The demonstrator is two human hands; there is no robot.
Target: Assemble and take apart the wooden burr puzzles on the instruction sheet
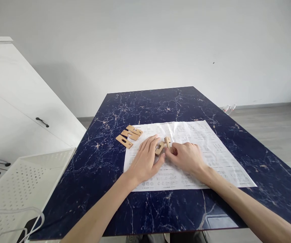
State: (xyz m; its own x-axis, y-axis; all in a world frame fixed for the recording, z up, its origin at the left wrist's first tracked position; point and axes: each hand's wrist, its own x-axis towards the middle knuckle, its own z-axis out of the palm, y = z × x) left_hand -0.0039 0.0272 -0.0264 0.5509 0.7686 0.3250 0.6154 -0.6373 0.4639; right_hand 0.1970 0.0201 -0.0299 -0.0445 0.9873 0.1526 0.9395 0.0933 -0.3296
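Note:
Between my hands, over the printed sheet point(213, 162), are notched wooden puzzle pieces: a notched piece point(159, 149) on the left and a numbered piece point(167, 141) standing up beside it. My left hand point(145, 158) rests low with its fingers fairly straight, its fingers and thumb around the left piece. My right hand point(187, 154) has curled fingers, with thumb and index pinching wood at the right side; its fingers partly hide how the pieces meet. Several flat slotted wooden pieces point(124, 141) with numbers lie at the sheet's upper left corner.
The creased sheet lies on a dark blue marble-patterned table point(145, 108). On the left stand a white cabinet point(21, 94) and a perforated white surface point(26, 179) with a white cable point(13, 211). A wall rises behind; a clear plastic item point(228, 108) is on the floor.

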